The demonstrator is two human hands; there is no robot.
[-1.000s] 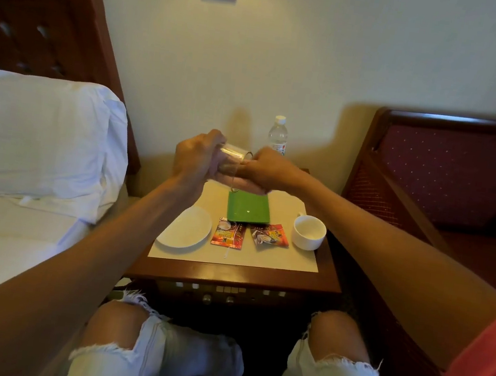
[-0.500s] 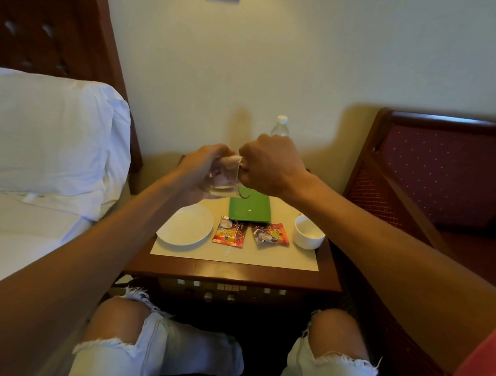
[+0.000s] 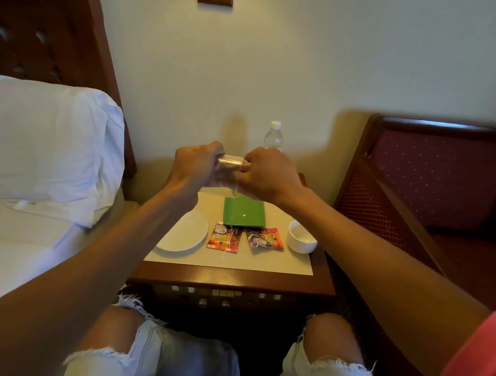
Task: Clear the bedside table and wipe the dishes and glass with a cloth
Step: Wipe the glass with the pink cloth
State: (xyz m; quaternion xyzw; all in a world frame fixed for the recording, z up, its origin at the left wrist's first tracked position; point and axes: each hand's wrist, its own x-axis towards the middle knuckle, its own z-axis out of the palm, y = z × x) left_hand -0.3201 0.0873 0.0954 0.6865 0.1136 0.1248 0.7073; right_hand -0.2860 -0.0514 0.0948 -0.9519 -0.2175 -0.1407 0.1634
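Note:
Above the bedside table [image 3: 228, 280] I hold a clear glass [image 3: 228, 174] on its side between both hands. My left hand [image 3: 194, 165] grips its base end. My right hand [image 3: 269, 175] is curled at its open rim, fingertips on the edge. No cloth shows in either hand. On the table's cream mat lie a white plate [image 3: 182, 236] at the left, a green tray [image 3: 245, 212] in the middle and a white cup [image 3: 301, 237] at the right.
Two red sachets [image 3: 224, 236] [image 3: 265, 237] lie in front of the green tray. A water bottle [image 3: 274, 137] stands at the back by the wall. A bed with a white pillow [image 3: 35, 144] is at the left, a red armchair [image 3: 429, 186] at the right. White fabric [image 3: 198, 361] lies between my knees.
The glass has been turned between my hands. My right hand moved from over the glass to its rim at the right side, and both hands rose slightly.

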